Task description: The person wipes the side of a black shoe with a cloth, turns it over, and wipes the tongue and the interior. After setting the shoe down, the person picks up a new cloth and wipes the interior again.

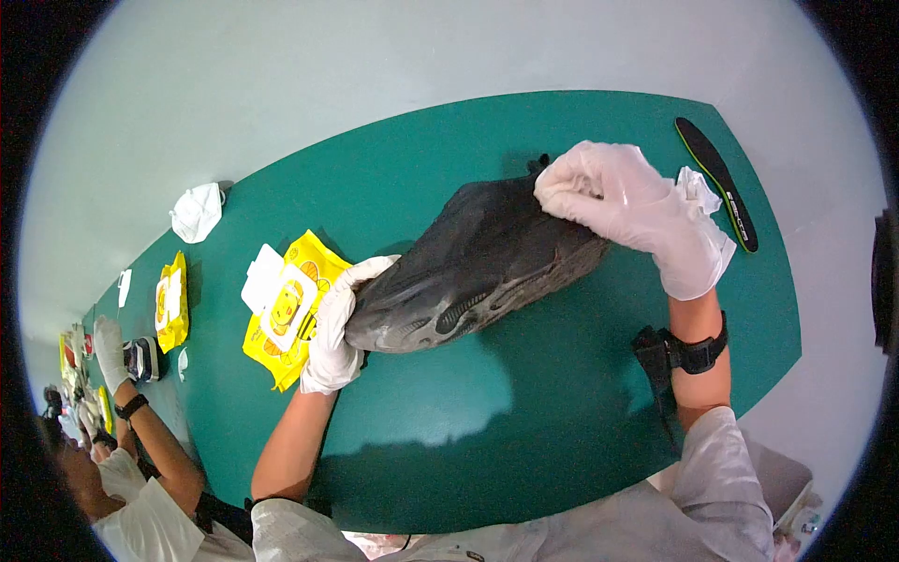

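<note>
A dark grey moulded shoe (473, 267) is held above the green table (524, 403), toe to the left. My left hand (335, 328), in a white glove, grips the toe end. At the heel end my right hand (632, 211), also gloved, presses down on the shoe's upper, with a crumpled white wipe (698, 187) showing just behind it. A black wrist strap sits on my right forearm.
A yellow wet-wipe pack (286, 314) with its flap open lies left of the shoe. A black insole with a green edge (719, 183) lies at the far right. Further left are a second yellow pack (171, 302), a crumpled wipe (197, 212) and a co-worker's gloved hand (110, 351) near another shoe.
</note>
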A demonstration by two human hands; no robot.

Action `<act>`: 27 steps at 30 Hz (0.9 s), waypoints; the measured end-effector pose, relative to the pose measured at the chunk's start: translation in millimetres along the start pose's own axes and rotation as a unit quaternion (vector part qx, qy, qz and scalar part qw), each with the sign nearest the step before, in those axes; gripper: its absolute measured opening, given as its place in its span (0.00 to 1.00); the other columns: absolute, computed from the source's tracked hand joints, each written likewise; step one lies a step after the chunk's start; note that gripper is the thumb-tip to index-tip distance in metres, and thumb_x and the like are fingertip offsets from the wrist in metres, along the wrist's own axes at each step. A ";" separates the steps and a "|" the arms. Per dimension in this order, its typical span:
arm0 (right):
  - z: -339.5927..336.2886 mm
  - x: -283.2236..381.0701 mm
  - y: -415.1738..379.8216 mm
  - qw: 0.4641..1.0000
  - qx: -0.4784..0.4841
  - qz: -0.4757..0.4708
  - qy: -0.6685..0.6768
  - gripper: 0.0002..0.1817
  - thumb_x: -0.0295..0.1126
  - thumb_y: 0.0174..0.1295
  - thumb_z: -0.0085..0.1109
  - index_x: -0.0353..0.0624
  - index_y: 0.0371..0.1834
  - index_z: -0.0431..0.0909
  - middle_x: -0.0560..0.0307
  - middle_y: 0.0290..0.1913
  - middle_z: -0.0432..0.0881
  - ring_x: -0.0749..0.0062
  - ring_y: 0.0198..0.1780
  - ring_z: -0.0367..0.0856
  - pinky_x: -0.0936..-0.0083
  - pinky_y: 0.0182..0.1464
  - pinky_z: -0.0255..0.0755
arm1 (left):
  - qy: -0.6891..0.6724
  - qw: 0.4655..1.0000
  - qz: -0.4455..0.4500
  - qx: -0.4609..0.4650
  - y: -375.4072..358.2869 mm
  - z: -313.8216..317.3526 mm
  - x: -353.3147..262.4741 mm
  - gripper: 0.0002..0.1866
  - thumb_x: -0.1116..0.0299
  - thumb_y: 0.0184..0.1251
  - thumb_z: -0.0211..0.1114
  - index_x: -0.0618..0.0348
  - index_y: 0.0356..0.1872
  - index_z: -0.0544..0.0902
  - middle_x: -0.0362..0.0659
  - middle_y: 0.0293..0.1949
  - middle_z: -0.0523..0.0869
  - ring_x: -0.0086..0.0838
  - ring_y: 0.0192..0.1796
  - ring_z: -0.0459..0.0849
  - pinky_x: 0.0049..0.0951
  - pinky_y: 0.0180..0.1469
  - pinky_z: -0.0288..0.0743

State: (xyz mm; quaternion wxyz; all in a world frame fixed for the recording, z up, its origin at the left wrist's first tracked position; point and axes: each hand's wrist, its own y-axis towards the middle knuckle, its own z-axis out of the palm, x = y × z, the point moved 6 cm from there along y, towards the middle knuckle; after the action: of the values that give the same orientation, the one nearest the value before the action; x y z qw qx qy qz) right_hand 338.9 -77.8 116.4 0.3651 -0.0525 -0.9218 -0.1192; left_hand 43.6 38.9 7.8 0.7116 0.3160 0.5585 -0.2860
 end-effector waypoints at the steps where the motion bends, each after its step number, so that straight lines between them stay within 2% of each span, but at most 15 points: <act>1: -7.0 5.2 0.8 0.996 -0.030 -0.003 -0.079 0.11 0.38 0.65 0.67 0.42 0.39 0.88 0.48 0.40 0.89 0.59 0.41 0.89 0.68 0.46 0.81 | 0.009 1.000 0.000 0.002 0.1 0.7 -0.8 0.32 0.45 0.82 0.47 0.68 0.67 0.75 0.52 0.68 0.78 0.37 0.68 0.78 0.40 0.75 0.65; 2: -7.0 -1.8 2.7 0.996 -0.030 -0.002 -0.078 0.11 0.38 0.65 0.67 0.42 0.39 0.88 0.48 0.40 0.89 0.59 0.41 0.89 0.68 0.46 0.81 | 0.017 1.000 0.001 0.004 0.3 1.5 -1.6 0.33 0.45 0.82 0.47 0.67 0.67 0.75 0.52 0.67 0.79 0.37 0.68 0.78 0.40 0.75 0.66; 4: -21.5 -9.3 2.8 0.959 -0.157 -0.050 -0.229 0.10 0.37 0.64 0.67 0.41 0.38 0.87 0.49 0.39 0.89 0.59 0.40 0.89 0.67 0.44 0.81 | 0.023 1.000 0.006 0.008 0.0 2.3 -2.8 0.33 0.45 0.82 0.46 0.67 0.67 0.75 0.52 0.67 0.79 0.37 0.68 0.78 0.40 0.74 0.66; 6: -22.4 -12.4 3.7 0.973 -0.139 -0.050 -0.180 0.09 0.35 0.63 0.67 0.41 0.38 0.87 0.49 0.37 0.88 0.56 0.38 0.88 0.65 0.43 0.80 | 0.028 0.999 0.013 0.008 0.9 1.8 -4.6 0.33 0.45 0.82 0.46 0.67 0.67 0.75 0.52 0.67 0.79 0.37 0.68 0.78 0.40 0.74 0.66; 8: -12.6 -11.4 3.1 0.992 -0.085 -0.070 0.052 0.07 0.33 0.62 0.67 0.41 0.36 0.86 0.49 0.36 0.87 0.53 0.38 0.87 0.63 0.42 0.80 | 0.033 0.999 0.013 0.004 0.2 2.2 -4.0 0.33 0.45 0.81 0.48 0.67 0.67 0.75 0.52 0.67 0.79 0.37 0.68 0.78 0.39 0.74 0.66; 9: -12.2 4.0 2.4 0.988 -0.058 -0.134 -0.045 0.08 0.34 0.62 0.68 0.43 0.39 0.87 0.50 0.36 0.87 0.55 0.37 0.87 0.65 0.42 0.80 | 0.033 0.999 0.013 0.004 -0.2 2.3 -3.9 0.33 0.45 0.81 0.48 0.67 0.67 0.75 0.52 0.67 0.79 0.37 0.68 0.78 0.39 0.74 0.66; 14: -14.7 -3.4 1.6 0.963 -0.168 -0.105 -0.184 0.12 0.37 0.61 0.72 0.42 0.43 0.89 0.51 0.37 0.88 0.62 0.38 0.88 0.71 0.42 0.80 | 0.024 1.000 -0.004 0.010 -0.8 3.6 -1.8 0.34 0.44 0.80 0.50 0.67 0.67 0.75 0.51 0.67 0.79 0.36 0.68 0.77 0.40 0.74 0.66; 16: -13.4 -8.8 4.5 0.991 -0.116 -0.056 0.029 0.08 0.36 0.61 0.71 0.47 0.41 0.89 0.51 0.38 0.89 0.60 0.40 0.89 0.72 0.44 0.81 | 0.019 1.000 -0.006 0.009 -0.6 4.0 -2.4 0.34 0.43 0.79 0.51 0.67 0.67 0.75 0.50 0.67 0.78 0.36 0.68 0.77 0.40 0.74 0.66; 18: -5.8 -6.1 3.9 0.993 -0.060 -0.031 0.094 0.07 0.38 0.63 0.69 0.51 0.40 0.89 0.51 0.39 0.89 0.59 0.41 0.89 0.71 0.44 0.81 | 0.014 1.000 -0.009 0.007 -0.9 4.1 -1.2 0.34 0.43 0.78 0.52 0.67 0.67 0.75 0.50 0.67 0.78 0.36 0.68 0.78 0.40 0.74 0.66; 20: -7.6 -1.4 1.9 0.986 -0.088 -0.003 -0.138 0.09 0.41 0.65 0.66 0.50 0.40 0.89 0.51 0.39 0.89 0.57 0.40 0.89 0.69 0.43 0.81 | 0.027 1.000 -0.005 -0.004 -1.3 0.7 0.7 0.35 0.42 0.78 0.52 0.67 0.67 0.75 0.50 0.67 0.78 0.35 0.68 0.78 0.40 0.74 0.66; 21: -11.5 -21.5 5.1 0.973 -0.160 -0.038 -0.163 0.11 0.42 0.65 0.65 0.49 0.40 0.88 0.50 0.39 0.89 0.54 0.40 0.89 0.68 0.43 0.82 | 0.029 1.000 -0.010 -0.001 -1.4 1.3 0.9 0.35 0.42 0.78 0.52 0.67 0.67 0.75 0.50 0.67 0.78 0.35 0.68 0.78 0.40 0.74 0.66; 22: -26.2 -16.1 4.8 0.934 -0.222 -0.074 -0.270 0.11 0.40 0.63 0.67 0.46 0.40 0.87 0.51 0.38 0.89 0.60 0.38 0.89 0.69 0.42 0.81 | 0.032 0.999 0.000 0.009 -0.5 3.2 -1.1 0.35 0.43 0.78 0.51 0.67 0.67 0.75 0.50 0.67 0.78 0.36 0.68 0.78 0.39 0.74 0.66; 24: -36.2 -21.0 2.1 0.982 -0.181 0.048 -0.038 0.12 0.39 0.61 0.71 0.43 0.41 0.87 0.52 0.36 0.90 0.69 0.38 0.89 0.72 0.43 0.81 | 0.034 0.999 0.005 0.016 -0.9 2.8 -2.4 0.34 0.43 0.79 0.51 0.67 0.67 0.75 0.50 0.67 0.78 0.36 0.68 0.78 0.39 0.74 0.66; 25: -32.7 -11.0 0.4 0.986 -0.147 -0.009 0.077 0.13 0.37 0.60 0.73 0.40 0.41 0.87 0.54 0.36 0.91 0.75 0.38 0.87 0.73 0.46 0.80 | 0.033 0.999 0.003 0.012 -0.9 2.2 -1.6 0.34 0.43 0.79 0.50 0.67 0.66 0.75 0.51 0.67 0.78 0.36 0.67 0.78 0.39 0.74 0.66; 27: -25.5 5.6 -2.8 0.995 -0.073 -0.022 0.067 0.14 0.39 0.60 0.72 0.40 0.41 0.88 0.54 0.36 0.91 0.74 0.39 0.87 0.73 0.47 0.80 | 0.032 0.999 0.001 0.008 -1.3 3.2 0.4 0.34 0.43 0.79 0.50 0.68 0.66 0.75 0.51 0.68 0.78 0.36 0.67 0.78 0.39 0.74 0.66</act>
State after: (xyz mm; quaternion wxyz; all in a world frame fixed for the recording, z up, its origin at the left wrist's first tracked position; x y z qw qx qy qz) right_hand 351.1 -87.0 137.7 0.4182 -0.0509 -0.8853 -0.1970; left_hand 44.6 35.5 7.8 0.6909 0.3313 0.5784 -0.2799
